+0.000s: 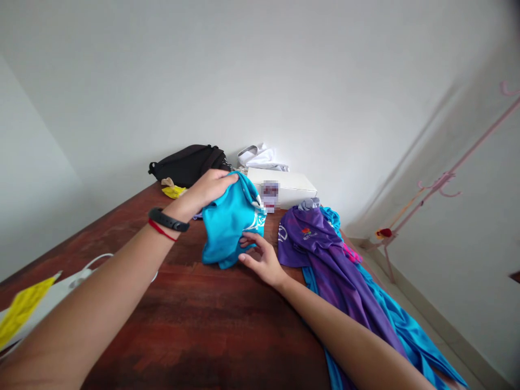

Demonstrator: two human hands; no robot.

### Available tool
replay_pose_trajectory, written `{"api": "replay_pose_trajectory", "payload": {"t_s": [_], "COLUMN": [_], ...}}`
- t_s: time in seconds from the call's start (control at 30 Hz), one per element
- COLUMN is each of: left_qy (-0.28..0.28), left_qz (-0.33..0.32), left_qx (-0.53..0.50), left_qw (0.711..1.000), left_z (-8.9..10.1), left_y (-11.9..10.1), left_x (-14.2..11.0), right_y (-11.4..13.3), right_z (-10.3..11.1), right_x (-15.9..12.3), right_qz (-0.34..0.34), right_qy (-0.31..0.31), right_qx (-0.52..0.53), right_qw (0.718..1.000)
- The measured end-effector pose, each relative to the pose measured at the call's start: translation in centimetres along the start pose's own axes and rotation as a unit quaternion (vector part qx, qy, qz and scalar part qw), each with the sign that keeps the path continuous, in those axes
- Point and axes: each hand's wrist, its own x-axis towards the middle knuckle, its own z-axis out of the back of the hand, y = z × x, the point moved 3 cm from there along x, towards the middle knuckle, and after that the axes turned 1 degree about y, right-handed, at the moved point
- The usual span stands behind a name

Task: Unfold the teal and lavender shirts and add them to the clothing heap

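Note:
A turquoise shirt (229,222) is bunched up on the dark wooden table (195,319), lifted at its top. My left hand (209,189) grips its upper edge; a black band and a red string circle that wrist. My right hand (260,260) lies at the shirt's lower right edge with fingers spread, fingertips touching the cloth. Right of my hands lies a purple shirt (320,254) on top of another turquoise garment (410,330), both draped over the table's right edge.
A black bag (189,162), a white box (290,187) and white cloth (260,157) sit at the table's far end by the wall. A yellow item (174,191) lies near the bag. White cable and yellow paper (22,309) lie at left. A pink rack (442,181) stands right.

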Motion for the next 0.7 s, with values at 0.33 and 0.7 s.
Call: {"api": "replay_pose_trajectory", "payload": {"t_s": [0.33,0.7], "left_qy": [0.11,0.188], "left_qz": [0.115,0.102], "left_qx": [-0.302,-0.299], "left_qw": [0.94,0.93], "left_z": [-2.9,-2.3], "left_y": [6.6,10.0], "left_x": [-9.9,-11.1], "right_y": [1.8,1.8], "right_z": [-0.7,-0.6], "right_x": [-0.2,-0.1], "right_qz": [0.08,0.032], "right_qy": [0.041,0.052], "right_qx": [-0.118,-0.132], "right_qw": [0.989,0.989]}}
